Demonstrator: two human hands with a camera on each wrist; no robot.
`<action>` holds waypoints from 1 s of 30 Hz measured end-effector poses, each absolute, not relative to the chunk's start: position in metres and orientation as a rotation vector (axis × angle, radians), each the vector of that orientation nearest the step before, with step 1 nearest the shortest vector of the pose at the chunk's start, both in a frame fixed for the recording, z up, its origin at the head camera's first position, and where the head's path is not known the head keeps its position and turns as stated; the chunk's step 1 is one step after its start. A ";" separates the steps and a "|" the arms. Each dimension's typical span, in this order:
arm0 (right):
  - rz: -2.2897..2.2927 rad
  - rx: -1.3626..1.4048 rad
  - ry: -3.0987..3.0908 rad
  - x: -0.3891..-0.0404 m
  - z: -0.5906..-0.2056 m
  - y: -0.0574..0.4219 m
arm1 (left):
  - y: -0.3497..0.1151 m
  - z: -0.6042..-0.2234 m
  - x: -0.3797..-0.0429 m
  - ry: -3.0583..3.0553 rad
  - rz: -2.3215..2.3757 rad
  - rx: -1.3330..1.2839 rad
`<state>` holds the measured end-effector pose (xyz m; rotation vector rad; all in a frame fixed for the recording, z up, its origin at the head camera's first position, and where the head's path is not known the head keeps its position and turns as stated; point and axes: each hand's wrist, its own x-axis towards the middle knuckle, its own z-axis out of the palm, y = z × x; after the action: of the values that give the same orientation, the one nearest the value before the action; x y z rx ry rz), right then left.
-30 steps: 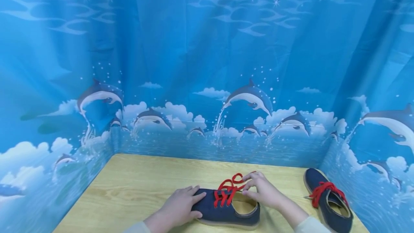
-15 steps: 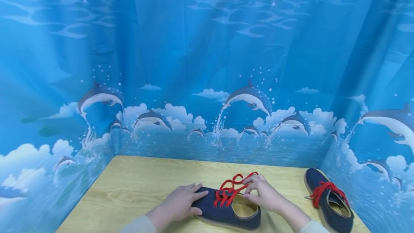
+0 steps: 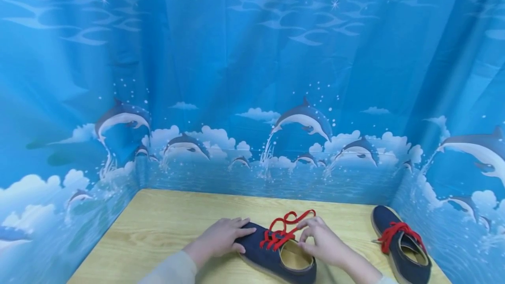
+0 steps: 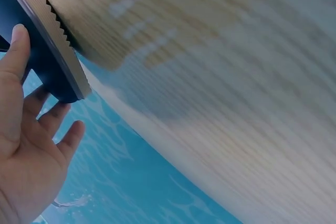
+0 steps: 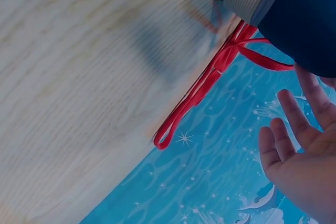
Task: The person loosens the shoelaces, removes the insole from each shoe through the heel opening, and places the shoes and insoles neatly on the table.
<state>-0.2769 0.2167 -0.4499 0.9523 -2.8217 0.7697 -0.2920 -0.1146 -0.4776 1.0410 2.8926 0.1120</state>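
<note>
A navy canvas shoe (image 3: 268, 255) with red laces sits on the table, its toe angled to the left and its tan-lined opening on the right. My left hand (image 3: 221, 238) grips the toe, the thumb on the near side and the fingers over the top. In the left wrist view that thumb lies against the navy upper (image 4: 44, 61), above the ribbed sole (image 4: 52, 30). Over the shoe's opening, my right hand (image 3: 323, 240) pinches a red shoelace (image 3: 289, 236), drawn up taut from the eyelets. The rest of the lace loops loosely on the far side.
A second navy shoe (image 3: 410, 257), its red laces tied, lies at the right side of the wooden table (image 3: 173, 214). A blue curtain (image 3: 221, 78) printed with dolphins surrounds the table at the back and sides.
My left hand has shifted slightly away from me with the toe, turning the shoe so its heel swings nearer. My right hand has drawn the lace a little to the right.
</note>
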 end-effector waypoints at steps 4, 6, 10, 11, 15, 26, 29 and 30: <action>0.747 0.938 -2.826 -0.273 -0.450 0.214 | -0.115 -0.479 -0.297 2.892 0.089 1.055; 0.735 0.926 -2.830 -0.271 -0.450 0.213 | -0.114 -0.479 -0.298 2.898 0.077 1.062; 0.724 0.922 -2.822 -0.268 -0.451 0.212 | -0.113 -0.481 -0.302 2.913 0.048 1.087; 0.726 0.923 -2.819 -0.267 -0.450 0.211 | -0.112 -0.481 -0.303 2.913 0.047 1.086; 0.709 0.910 -2.813 -0.264 -0.450 0.211 | -0.112 -0.481 -0.306 2.915 0.023 1.098; 0.775 0.875 -2.839 -0.271 -0.448 0.207 | -0.111 -0.480 -0.297 2.964 0.245 0.969; 0.780 0.868 -2.838 -0.274 -0.450 0.207 | -0.102 -0.483 -0.295 3.047 0.324 0.868; 0.778 0.868 -2.839 -0.275 -0.451 0.206 | -0.098 -0.484 -0.294 3.077 0.334 0.828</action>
<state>-0.2747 0.2063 -0.4506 0.8683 -2.8387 0.7776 -0.2942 -0.0982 -0.4841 0.8278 3.0769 0.3337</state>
